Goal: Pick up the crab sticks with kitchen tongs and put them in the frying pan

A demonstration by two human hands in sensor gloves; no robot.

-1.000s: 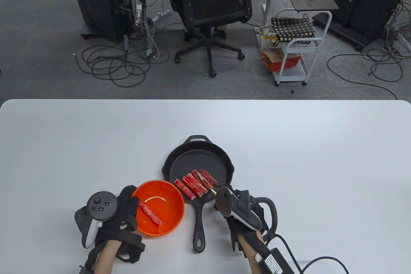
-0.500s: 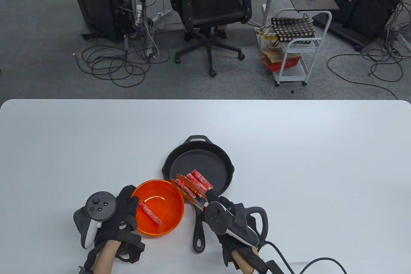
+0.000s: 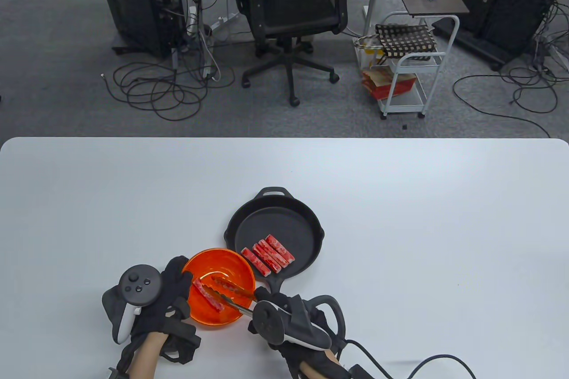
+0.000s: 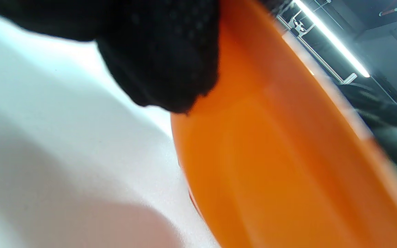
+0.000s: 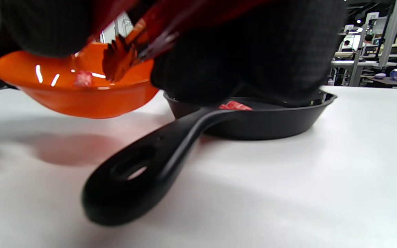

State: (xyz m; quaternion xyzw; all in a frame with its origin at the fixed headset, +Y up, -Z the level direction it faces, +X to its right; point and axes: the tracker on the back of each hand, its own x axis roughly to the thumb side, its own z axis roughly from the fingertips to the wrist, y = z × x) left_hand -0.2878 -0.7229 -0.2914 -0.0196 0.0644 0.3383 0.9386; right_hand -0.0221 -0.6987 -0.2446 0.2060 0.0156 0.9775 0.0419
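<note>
One red crab stick [image 3: 207, 294] lies in the orange bowl [image 3: 238, 270]. Red-tipped metal tongs [image 3: 231, 293] reach into the bowl from the right, their arms apart over that stick. My right hand [image 3: 265, 302] grips the tongs' handle end, just in front of the pan's handle. The black frying pan [image 3: 289, 223] holds several crab sticks [image 3: 267, 254] in a row. My left hand [image 3: 178, 283] holds the bowl's left rim. In the right wrist view the tongs' tips [image 5: 119, 58] hang inside the bowl [image 5: 81, 96] beside the crab stick [image 5: 83, 78].
The pan's long handle [image 5: 143, 165] points toward me between the hands, partly under my right hand in the table view. A cable [image 3: 426, 363] trails from the right wrist across the table's [image 3: 400, 219] front. An office chair [image 3: 291, 10] stands beyond the far edge.
My right hand has swung the empty tongs left and toward me, from over the pan into the orange bowl. One more crab stick lies in the pan. The left hand has stayed put.
</note>
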